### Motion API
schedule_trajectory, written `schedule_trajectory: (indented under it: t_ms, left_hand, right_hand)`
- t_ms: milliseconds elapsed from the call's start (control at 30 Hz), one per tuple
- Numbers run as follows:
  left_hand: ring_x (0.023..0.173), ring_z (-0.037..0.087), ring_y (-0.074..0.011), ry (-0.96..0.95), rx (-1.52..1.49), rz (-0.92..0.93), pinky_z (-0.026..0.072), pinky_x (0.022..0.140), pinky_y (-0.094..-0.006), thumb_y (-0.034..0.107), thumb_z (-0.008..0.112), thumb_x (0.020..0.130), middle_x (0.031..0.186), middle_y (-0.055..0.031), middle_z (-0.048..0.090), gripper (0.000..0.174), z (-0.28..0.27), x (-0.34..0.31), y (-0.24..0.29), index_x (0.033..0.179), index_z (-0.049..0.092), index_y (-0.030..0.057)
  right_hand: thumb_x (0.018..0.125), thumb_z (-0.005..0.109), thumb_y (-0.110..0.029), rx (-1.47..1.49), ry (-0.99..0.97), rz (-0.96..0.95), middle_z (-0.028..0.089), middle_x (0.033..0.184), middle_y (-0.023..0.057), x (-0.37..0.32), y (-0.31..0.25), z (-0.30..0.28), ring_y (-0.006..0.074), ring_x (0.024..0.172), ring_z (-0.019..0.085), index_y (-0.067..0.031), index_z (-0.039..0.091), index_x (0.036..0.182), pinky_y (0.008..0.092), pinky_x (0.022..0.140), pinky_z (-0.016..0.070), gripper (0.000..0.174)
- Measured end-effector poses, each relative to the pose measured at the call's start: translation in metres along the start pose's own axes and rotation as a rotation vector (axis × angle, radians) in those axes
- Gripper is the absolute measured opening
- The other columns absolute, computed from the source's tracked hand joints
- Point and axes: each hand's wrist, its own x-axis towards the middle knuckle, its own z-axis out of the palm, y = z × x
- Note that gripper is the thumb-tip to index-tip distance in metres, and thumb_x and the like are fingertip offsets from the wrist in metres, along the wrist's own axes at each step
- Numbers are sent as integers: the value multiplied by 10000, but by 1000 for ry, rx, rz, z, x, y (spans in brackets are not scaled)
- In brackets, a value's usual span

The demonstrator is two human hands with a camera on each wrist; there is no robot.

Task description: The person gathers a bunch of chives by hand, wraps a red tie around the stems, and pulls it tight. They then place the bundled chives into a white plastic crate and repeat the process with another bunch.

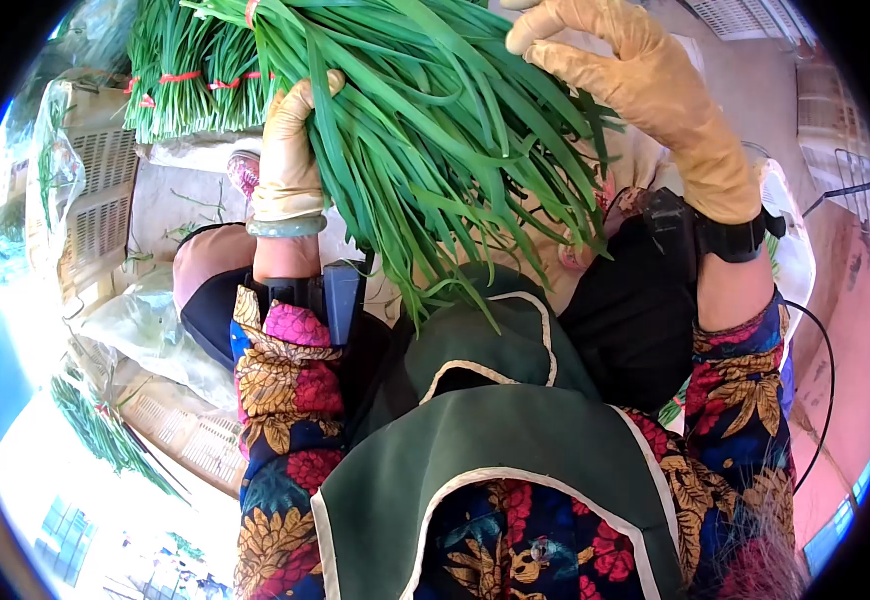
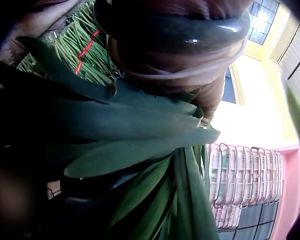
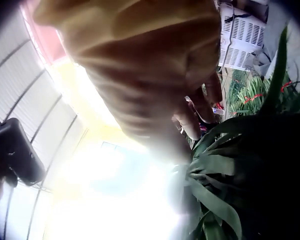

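A large bunch of garlic chives point(image 1: 435, 130) fans out across the person's lap, its long flat leaves spreading toward the lower right. A red band point(image 1: 251, 12) circles the bunch near the top of the head view. The gloved left hand point(image 1: 293, 150) grips the bunch from its left side, thumb over some leaves; the other fingers are hidden behind the greens. On the right, the gloved right hand point(image 1: 645, 105) hovers beside the leaves with loosely bent, parted fingers and nothing visible between them. Leaves point(image 3: 215, 170) lie close by its fingertips in the right wrist view.
Several red-banded bunches point(image 1: 185, 80) stand at the back left. Perforated plastic crates point(image 1: 100, 170) line the left side, with clear plastic sheeting point(image 1: 160, 325) and more greens point(image 1: 105, 425) nearby. A black cable point(image 1: 830, 370) curves down on the right. A wire rack point(image 1: 848, 165) stands beyond.
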Motion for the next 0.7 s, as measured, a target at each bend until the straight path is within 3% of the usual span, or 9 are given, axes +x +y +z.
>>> schedule_trajectory:
  t_ms: [33, 100, 200, 267, 300, 433, 567, 667, 700]
  left_hand:
    - [790, 673, -209, -12, -13, 7, 584, 743, -342, 111, 661, 844, 891, -102, 681, 167, 2, 0, 0, 959, 658, -10]
    - [775, 673, -201, 3, -23, 16, 583, 726, -333, 110, 664, 842, 888, -97, 682, 173, 5, 0, -1, 968, 655, -8]
    - [715, 666, -168, 97, 42, 36, 574, 674, -308, 87, 674, 821, 856, -76, 685, 157, 3, 4, -2, 950, 661, -2]
    - [696, 659, -162, 99, 34, 66, 569, 660, -303, 78, 673, 819, 840, -73, 681, 150, 5, 4, -2, 945, 662, -2]
    - [687, 655, -159, 99, 31, 80, 567, 652, -301, 73, 673, 818, 833, -72, 679, 147, 6, 3, -2, 943, 662, -3]
    - [761, 650, -162, 38, 140, 143, 560, 716, -309, 137, 691, 821, 861, -48, 673, 169, 2, 1, -2, 944, 661, 25]
    - [752, 644, -163, 29, 164, 125, 568, 682, -322, 107, 693, 795, 861, -40, 667, 182, 1, 1, 1, 956, 649, 33]
    - [768, 642, -186, 86, 145, 237, 576, 666, -345, 130, 714, 790, 887, -61, 662, 212, 0, 3, -7, 958, 638, 24]
    - [779, 639, -196, 88, 123, 259, 572, 686, -357, 132, 729, 779, 897, -74, 660, 219, -1, 2, -9, 938, 636, 15]
  right_hand:
    - [845, 701, -83, -261, 16, -141, 582, 1112, 80, 3, 6, -3, 217, 990, 590, -62, 684, 952, 298, 874, 474, 110]
    - [858, 696, -114, -353, -30, -142, 536, 1201, 80, 4, -25, -8, 216, 990, 588, -75, 696, 940, 307, 904, 477, 91]
    - [811, 738, -120, -348, 0, -33, 599, 805, 2, -1, -9, 11, 99, 656, 521, -42, 658, 921, 262, 625, 442, 157]
    - [806, 745, -132, -226, -92, 241, 549, 698, -12, -3, -22, 20, 87, 601, 477, -30, 629, 796, 268, 554, 398, 155]
    - [807, 746, -143, -107, -76, 382, 522, 637, -11, -4, -20, 28, 73, 566, 461, -28, 633, 845, 253, 509, 368, 166]
    - [837, 703, -112, 46, -21, 406, 537, 669, -19, -6, -7, 39, 49, 590, 454, -39, 605, 867, 233, 518, 366, 125]
    - [878, 621, -95, 243, -39, 428, 566, 770, -31, -3, 4, 31, 42, 670, 475, -49, 595, 915, 208, 599, 384, 65]
    - [827, 673, -125, 618, -115, 590, 627, 810, 13, 2, -14, 13, 79, 686, 534, -32, 618, 1006, 238, 640, 437, 209]
    - [841, 635, -95, 675, -94, 526, 629, 827, 31, 1, -15, 18, 70, 693, 528, -8, 582, 1164, 224, 641, 427, 339]
